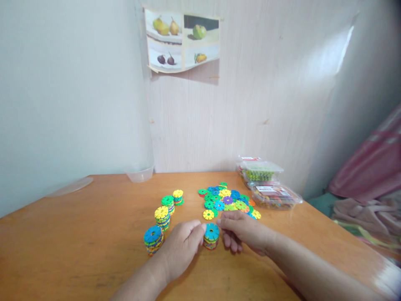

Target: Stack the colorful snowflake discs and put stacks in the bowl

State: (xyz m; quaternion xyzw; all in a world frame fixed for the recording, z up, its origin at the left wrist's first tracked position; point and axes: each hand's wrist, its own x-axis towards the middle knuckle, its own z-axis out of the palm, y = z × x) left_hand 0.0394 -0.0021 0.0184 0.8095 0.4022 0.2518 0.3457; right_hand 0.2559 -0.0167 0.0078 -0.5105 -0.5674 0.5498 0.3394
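A short stack of flower-shaped interlocking plastic discs [212,232], blue on top, stands upright on the table between both hands. My left hand [186,244] is at its left side, fingers curled, with the fingertips against the stack. To the right of it is my right hand [239,230], its fingers loosely bent and apart, the foremost fingertip close to the top disc's edge. I see nothing held in the right hand. Behind the hands lies a loose pile of discs [227,200] in several colours.
Left of the hands runs a row of disc stacks: a blue-topped stack [153,235], a yellow-topped stack [162,213], a green-topped stack [168,201] and a small yellow-topped stack [178,194]. Clear containers [275,194] stand back right, a plastic bowl [140,174] back left.
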